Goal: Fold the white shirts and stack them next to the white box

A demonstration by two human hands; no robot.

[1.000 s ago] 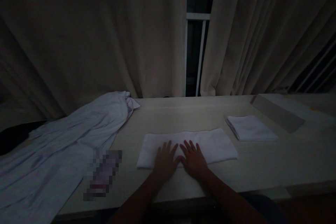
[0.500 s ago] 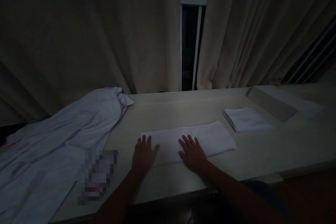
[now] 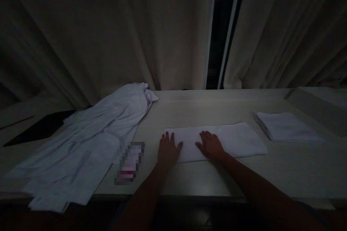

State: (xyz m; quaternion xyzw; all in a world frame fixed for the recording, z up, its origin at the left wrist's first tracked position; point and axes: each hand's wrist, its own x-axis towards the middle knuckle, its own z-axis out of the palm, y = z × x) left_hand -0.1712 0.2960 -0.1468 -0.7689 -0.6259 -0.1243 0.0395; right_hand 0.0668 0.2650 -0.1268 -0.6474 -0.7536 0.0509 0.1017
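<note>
A white cloth (image 3: 238, 140), folded into a long strip, lies flat on the pale table (image 3: 206, 180). My left hand (image 3: 168, 148) rests on the strip's left end, fingers and thumb spread. Near the middle of the strip, my right hand (image 3: 211, 145) lies palm down, its fingers closer together and the thumb out to the left. Neither hand grips the cloth. A second white cloth (image 3: 287, 126), folded into a smaller layered piece, sits farther right, apart from both hands.
At the left, a heap of white fabric (image 3: 108, 126) hangs over the table's front edge. Beside it lies a pixelated flat object (image 3: 131, 162). A dark flat item (image 3: 40, 128) is behind the heap. Beige curtains (image 3: 173, 36) hang behind, and a box-like block (image 3: 320, 108) stands at right.
The view has swung left, so everything appears farther right. My right hand's fingers have drawn closer together on the cloth. My left hand stays spread at the strip's left end.
</note>
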